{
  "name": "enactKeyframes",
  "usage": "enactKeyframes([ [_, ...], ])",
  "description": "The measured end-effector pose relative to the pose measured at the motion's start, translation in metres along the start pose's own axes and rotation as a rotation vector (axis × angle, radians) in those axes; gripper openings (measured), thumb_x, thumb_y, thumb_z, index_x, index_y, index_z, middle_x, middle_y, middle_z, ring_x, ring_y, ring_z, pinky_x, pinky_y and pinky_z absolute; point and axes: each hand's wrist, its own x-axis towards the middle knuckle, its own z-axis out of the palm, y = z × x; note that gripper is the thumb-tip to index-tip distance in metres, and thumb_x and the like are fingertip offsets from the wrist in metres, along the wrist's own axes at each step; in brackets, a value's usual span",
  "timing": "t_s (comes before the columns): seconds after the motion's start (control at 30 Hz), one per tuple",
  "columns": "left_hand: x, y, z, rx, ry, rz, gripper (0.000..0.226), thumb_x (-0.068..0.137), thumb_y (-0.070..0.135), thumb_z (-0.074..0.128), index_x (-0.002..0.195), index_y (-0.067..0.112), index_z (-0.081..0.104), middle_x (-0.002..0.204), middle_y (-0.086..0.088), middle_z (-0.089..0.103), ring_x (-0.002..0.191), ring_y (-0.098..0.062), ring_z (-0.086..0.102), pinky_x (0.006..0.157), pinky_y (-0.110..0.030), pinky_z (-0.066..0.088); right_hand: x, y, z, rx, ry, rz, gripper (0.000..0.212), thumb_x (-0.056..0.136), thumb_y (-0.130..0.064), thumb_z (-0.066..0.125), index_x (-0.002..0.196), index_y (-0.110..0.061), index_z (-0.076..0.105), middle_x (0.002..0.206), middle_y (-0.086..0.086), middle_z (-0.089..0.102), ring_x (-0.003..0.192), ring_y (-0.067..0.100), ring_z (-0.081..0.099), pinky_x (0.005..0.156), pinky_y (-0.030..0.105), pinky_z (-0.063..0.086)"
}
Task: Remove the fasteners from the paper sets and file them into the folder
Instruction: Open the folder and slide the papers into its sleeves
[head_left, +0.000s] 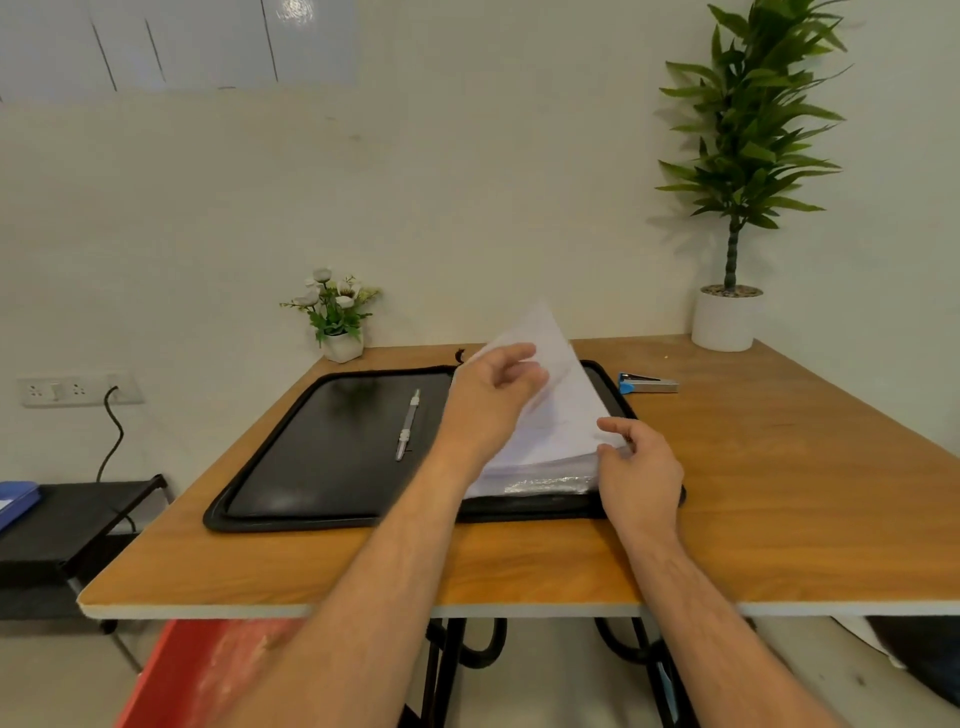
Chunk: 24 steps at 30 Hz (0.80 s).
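Desk (779, 493): one folder (322, 467); two plants (337, 312)

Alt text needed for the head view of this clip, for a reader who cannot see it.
A person's left hand lifts a sheet of paper from the stack in the right half of an open black zip folder while the right hand steadies the stack's edge. A pen lies on the folder's left half; a blue staple remover sits on the wooden table.
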Motion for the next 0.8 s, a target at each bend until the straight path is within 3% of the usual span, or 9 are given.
enactKeyframes([
  [0.07, -0.001, -0.014, 0.001, 0.198, -0.101, -0.046, 0.040, 0.100, 0.036, 0.059, 0.139, 0.028, 0.057, 0.134, 0.012, 0.061, 0.126, -0.007, 0.055, 0.103, -0.022, 0.043, 0.000, -0.001, 0.000, 0.040, 0.020, -0.022, 0.024, 0.097, -0.018, 0.056, 0.119, -0.026, 0.061, 0.116, -0.004, 0.064, 0.105, 0.019, 0.063, 0.089, 0.046, 0.056],
  [0.13, -0.002, -0.030, -0.004, 0.476, -0.103, -0.069, 0.044, 0.103, 0.037, 0.052, 0.146, 0.026, 0.050, 0.150, 0.006, 0.050, 0.138, -0.014, 0.044, 0.113, -0.030, 0.033, -0.002, -0.003, -0.002, 0.055, 0.061, -0.043, 0.023, 0.101, -0.027, 0.052, 0.123, -0.025, 0.058, 0.121, -0.006, 0.062, 0.113, 0.014, 0.057, 0.095, 0.041, 0.053],
  [0.27, -0.016, -0.061, -0.014, 0.960, -0.216, -0.087, 0.057, 0.102, 0.050, 0.046, 0.153, 0.026, 0.037, 0.161, -0.005, 0.033, 0.149, -0.025, 0.026, 0.123, -0.048, 0.021, -0.006, -0.008, -0.009, -0.093, 0.098, -0.134, 0.031, 0.101, -0.034, 0.051, 0.128, -0.021, 0.058, 0.131, -0.003, 0.058, 0.125, 0.014, 0.046, 0.098, 0.027, 0.038],
  [0.37, -0.027, -0.075, -0.017, 0.932, -0.262, -0.111, 0.054, 0.104, 0.052, 0.038, 0.154, 0.032, 0.036, 0.164, 0.000, 0.026, 0.152, -0.020, 0.019, 0.123, -0.044, 0.018, -0.007, -0.007, -0.004, -0.284, -0.003, -0.243, 0.029, 0.097, -0.027, 0.059, 0.126, -0.021, 0.063, 0.138, 0.000, 0.057, 0.133, 0.017, 0.042, 0.111, 0.032, 0.033],
  [0.47, -0.033, -0.078, -0.024, 0.830, -0.189, -0.060, 0.041, 0.106, 0.040, 0.041, 0.145, 0.030, 0.050, 0.156, 0.003, 0.042, 0.144, -0.015, 0.036, 0.117, -0.031, 0.027, -0.009, -0.003, 0.003, -0.532, -0.155, -0.351, 0.034, 0.093, -0.015, 0.059, 0.125, -0.025, 0.066, 0.142, -0.003, 0.054, 0.140, 0.024, 0.038, 0.123, 0.044, 0.018],
  [0.57, -0.038, -0.078, -0.032, 0.739, -0.057, -0.066, 0.033, 0.105, 0.023, 0.045, 0.135, 0.026, 0.060, 0.142, 0.005, 0.057, 0.128, -0.012, 0.052, 0.109, -0.026, 0.039, -0.011, -0.002, 0.003, -0.549, -0.316, -0.299, 0.037, 0.092, -0.006, 0.053, 0.121, -0.022, 0.070, 0.125, -0.001, 0.066, 0.122, 0.021, 0.056, 0.116, 0.039, 0.033],
  [0.7, -0.036, -0.079, -0.056, 0.834, 0.181, -0.125, 0.042, 0.096, 0.007, 0.055, 0.131, 0.029, 0.063, 0.129, 0.003, 0.065, 0.104, -0.011, 0.064, 0.090, -0.030, 0.057, -0.006, -0.005, 0.000, -0.525, -0.312, -0.256, 0.035, 0.094, -0.008, 0.052, 0.120, -0.022, 0.070, 0.123, 0.000, 0.068, 0.115, 0.017, 0.060, 0.107, 0.030, 0.042],
  [0.8, -0.032, -0.083, -0.091, 0.856, 0.384, -0.148, 0.047, 0.090, 0.004, 0.060, 0.128, 0.031, 0.065, 0.134, 0.000, 0.063, 0.115, -0.016, 0.061, 0.093, -0.041, 0.057, -0.006, -0.006, 0.001, -0.519, -0.315, -0.253, 0.034, 0.094, -0.008, 0.052, 0.119, -0.021, 0.071, 0.122, 0.001, 0.069, 0.113, 0.018, 0.060, 0.104, 0.030, 0.045],
])
